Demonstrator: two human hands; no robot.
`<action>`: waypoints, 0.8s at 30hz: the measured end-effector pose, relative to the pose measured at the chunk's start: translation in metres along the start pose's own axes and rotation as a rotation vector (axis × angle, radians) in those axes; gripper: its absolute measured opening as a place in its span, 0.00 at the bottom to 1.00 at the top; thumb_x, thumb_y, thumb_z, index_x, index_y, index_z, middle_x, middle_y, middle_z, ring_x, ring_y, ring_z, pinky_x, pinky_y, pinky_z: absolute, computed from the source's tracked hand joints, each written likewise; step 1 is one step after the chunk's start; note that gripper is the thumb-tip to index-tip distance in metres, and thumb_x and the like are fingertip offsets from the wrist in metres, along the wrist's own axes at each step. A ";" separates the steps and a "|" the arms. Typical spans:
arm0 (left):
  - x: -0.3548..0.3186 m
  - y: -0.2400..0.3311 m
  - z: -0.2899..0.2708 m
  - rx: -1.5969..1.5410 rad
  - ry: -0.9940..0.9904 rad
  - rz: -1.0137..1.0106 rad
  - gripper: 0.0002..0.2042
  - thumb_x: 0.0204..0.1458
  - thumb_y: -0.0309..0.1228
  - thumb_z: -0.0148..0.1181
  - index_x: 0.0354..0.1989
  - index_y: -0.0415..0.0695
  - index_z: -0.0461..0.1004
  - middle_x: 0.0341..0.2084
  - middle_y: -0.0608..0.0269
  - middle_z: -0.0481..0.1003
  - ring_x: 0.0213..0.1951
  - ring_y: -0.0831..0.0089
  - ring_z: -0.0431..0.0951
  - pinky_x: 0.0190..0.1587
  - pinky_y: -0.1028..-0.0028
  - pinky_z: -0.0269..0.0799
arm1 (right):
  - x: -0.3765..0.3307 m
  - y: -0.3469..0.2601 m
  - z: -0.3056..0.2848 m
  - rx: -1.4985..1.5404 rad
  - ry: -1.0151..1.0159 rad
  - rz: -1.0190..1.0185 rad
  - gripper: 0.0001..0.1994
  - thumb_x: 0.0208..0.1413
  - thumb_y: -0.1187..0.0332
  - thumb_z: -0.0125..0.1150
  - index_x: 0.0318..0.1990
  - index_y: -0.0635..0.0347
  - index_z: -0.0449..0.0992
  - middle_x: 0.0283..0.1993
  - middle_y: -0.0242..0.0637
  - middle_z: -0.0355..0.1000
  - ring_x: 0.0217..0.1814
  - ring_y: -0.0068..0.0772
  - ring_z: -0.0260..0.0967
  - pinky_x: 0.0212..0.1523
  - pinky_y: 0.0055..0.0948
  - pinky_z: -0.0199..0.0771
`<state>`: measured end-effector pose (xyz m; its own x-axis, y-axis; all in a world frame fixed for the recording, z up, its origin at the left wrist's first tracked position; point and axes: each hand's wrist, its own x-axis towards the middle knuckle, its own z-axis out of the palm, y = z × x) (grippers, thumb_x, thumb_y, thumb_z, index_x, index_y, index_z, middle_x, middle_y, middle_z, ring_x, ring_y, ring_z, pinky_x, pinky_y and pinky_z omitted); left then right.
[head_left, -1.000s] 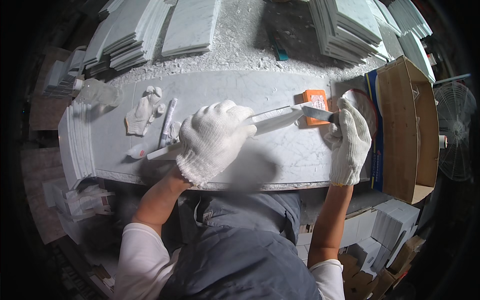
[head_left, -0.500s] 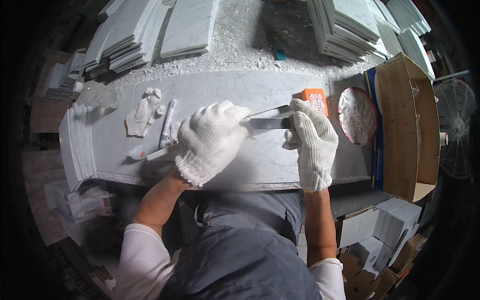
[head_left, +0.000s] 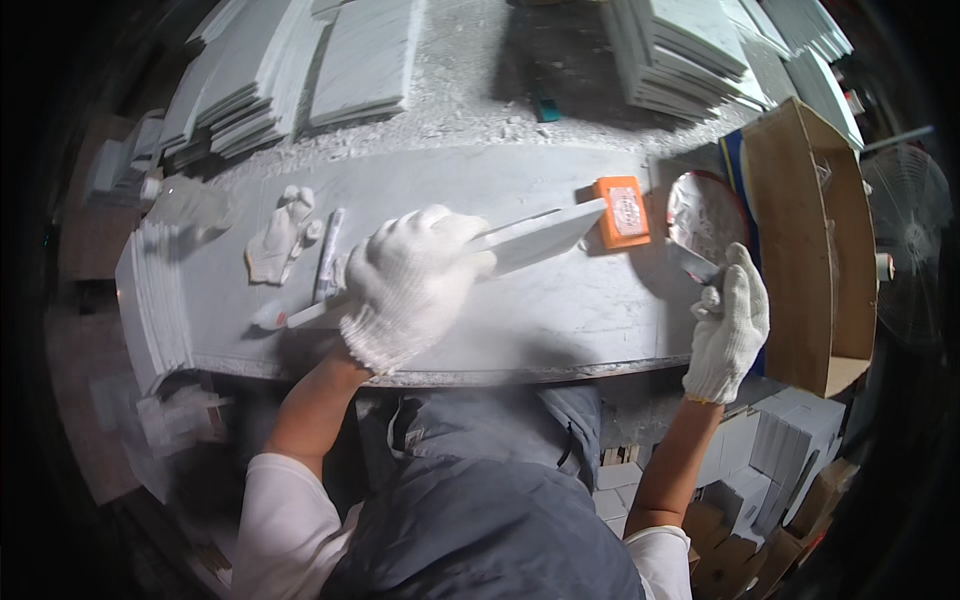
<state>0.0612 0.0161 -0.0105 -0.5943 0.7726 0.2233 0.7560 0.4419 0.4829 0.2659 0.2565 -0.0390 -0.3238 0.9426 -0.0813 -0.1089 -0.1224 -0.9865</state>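
Observation:
My left hand (head_left: 408,285), in a white knitted glove, grips a thin white marble tile (head_left: 545,238) raised above the bench. The tile is tilted, and its far end points right toward an orange box (head_left: 623,213). In my gloved right hand (head_left: 730,340) is a putty knife (head_left: 692,262), its flat metal blade at the near edge of a round, red-rimmed dish (head_left: 672,203) of white paste. Whether the blade touches the paste I cannot tell. The knife's handle is mostly hidden by my fingers.
Spare white gloves (head_left: 283,240), a printed tube (head_left: 330,250) and a clear bottle (head_left: 200,205) lie on the left of the marble bench top (head_left: 560,335). An open cardboard box (head_left: 795,240) borders the right side. Stacked marble slabs (head_left: 370,55) stand at the back, amid white rubble.
My right hand has carried the putty knife from the tile rightward to the paste dish. The tile, still in my left hand, now shows more of its broad face.

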 end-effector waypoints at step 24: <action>-0.002 0.002 0.003 -0.021 -0.025 -0.074 0.16 0.49 0.29 0.74 0.45 0.37 0.83 0.35 0.56 0.81 0.37 0.63 0.80 0.43 0.67 0.74 | 0.080 0.059 -0.058 -0.382 0.025 -0.115 0.13 0.64 0.68 0.67 0.52 0.62 0.84 0.49 0.35 0.82 0.39 0.25 0.81 0.30 0.25 0.81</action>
<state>0.0647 0.0168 -0.0121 -0.6409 0.7495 0.1656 0.7043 0.4884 0.5151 0.2880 0.3427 -0.1122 -0.3064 0.9513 0.0338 0.2159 0.1040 -0.9709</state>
